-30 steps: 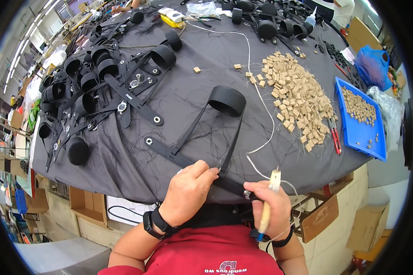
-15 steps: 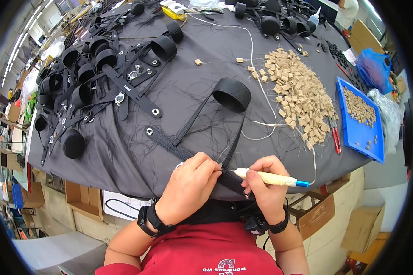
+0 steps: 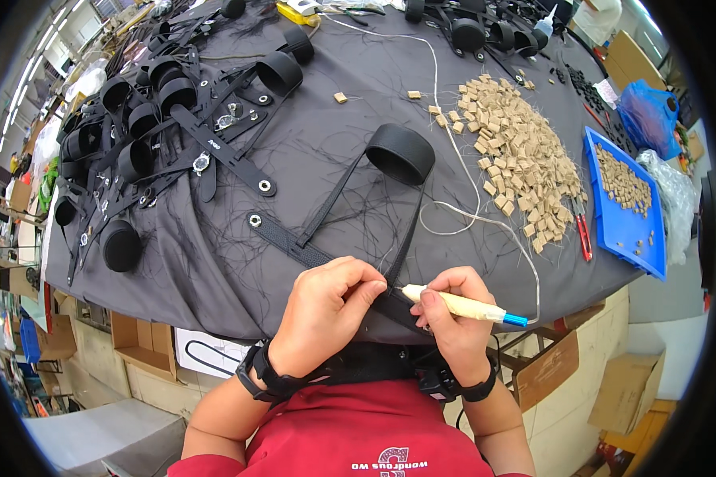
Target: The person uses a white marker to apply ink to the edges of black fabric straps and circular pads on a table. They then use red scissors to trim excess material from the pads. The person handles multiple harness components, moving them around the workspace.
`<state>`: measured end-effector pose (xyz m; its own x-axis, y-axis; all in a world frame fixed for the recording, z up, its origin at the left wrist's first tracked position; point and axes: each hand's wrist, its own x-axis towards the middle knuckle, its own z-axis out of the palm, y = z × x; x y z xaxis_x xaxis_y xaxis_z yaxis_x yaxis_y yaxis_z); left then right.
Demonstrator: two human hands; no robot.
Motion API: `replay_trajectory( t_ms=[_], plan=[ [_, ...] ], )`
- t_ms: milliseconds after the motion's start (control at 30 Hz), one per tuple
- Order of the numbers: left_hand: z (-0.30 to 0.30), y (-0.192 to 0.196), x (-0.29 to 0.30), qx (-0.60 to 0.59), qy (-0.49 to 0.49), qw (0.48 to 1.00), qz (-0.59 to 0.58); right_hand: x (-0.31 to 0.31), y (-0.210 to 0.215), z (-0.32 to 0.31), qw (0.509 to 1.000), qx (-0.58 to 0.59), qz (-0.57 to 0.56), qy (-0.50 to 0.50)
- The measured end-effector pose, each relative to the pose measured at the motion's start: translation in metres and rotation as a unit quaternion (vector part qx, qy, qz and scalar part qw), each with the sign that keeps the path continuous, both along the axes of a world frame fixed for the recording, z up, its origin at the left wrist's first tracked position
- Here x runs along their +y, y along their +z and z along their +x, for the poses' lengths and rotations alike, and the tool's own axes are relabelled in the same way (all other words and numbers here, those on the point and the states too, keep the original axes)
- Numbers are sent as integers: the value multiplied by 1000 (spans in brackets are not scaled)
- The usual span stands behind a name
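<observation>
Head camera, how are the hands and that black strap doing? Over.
Left fingers pinched at black strap. Right fingers gripping yellow pen-shaped tool, tip close by. White cord looping right, clear of the fingers.

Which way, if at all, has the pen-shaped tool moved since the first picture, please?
Yes: judged against the blue tray, the pen-shaped tool in the right hand has swung its tip left, away from the tray and toward the left hand.
</observation>
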<state>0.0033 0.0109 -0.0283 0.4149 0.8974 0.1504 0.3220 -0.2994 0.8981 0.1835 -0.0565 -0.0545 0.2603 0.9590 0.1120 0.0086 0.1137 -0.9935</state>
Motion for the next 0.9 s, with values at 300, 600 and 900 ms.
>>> replay_trajectory(
  t_ms=[300, 600, 900],
  plan=[
    [1, 0, -1, -23, 16, 999, -26, 0, 0, -1, 1000, -5, -5, -3],
    [1, 1, -1, -21, 19, 999, -36, 1, -1, -2, 1000, -19, -9, -7],
    [-3, -3, 0, -12, -2, 1000, -21, 1, -2, -2, 999, -31, -7, -11]
  ],
)
